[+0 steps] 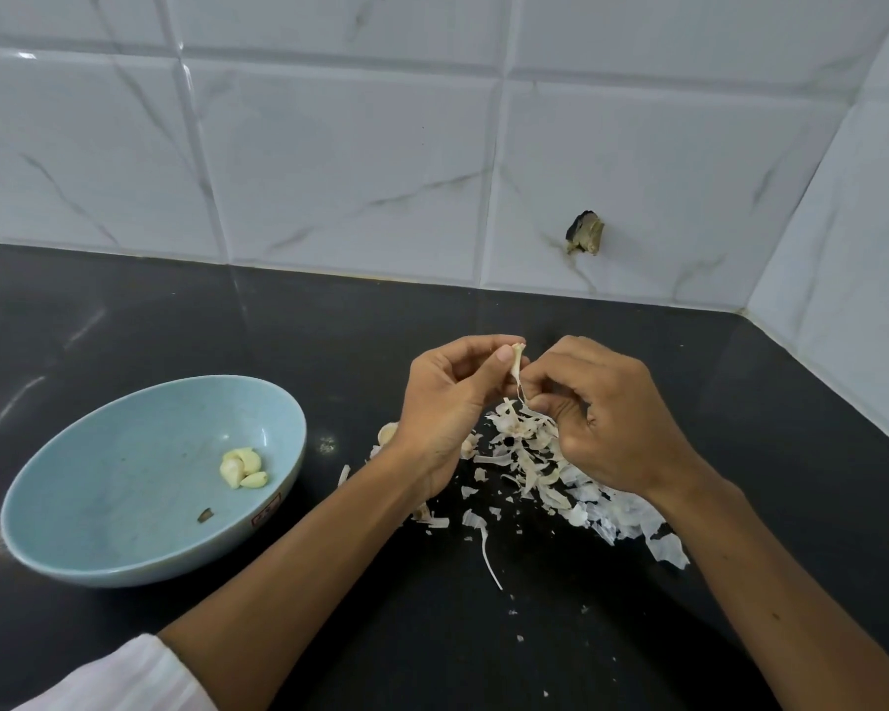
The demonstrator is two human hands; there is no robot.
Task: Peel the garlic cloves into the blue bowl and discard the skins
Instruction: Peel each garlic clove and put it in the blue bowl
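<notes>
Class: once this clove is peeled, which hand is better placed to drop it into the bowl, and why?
Left. The left hand holds the clove, and the bowl sits on its side; the right hand pinches a skin strip.

We see both hands held over the black counter [432,633]: the left hand [447,402] pinches a garlic clove [517,357] between thumb and fingertips, and the right hand [606,418] pinches a strip of skin [520,388] stretched down from it. Below them lies a loose pile of skins [535,454] (another clove [387,432] peeks out beside the left wrist). Well to the left sits the blue bowl [124,505] with a few peeled cloves [243,469] inside.
</notes>
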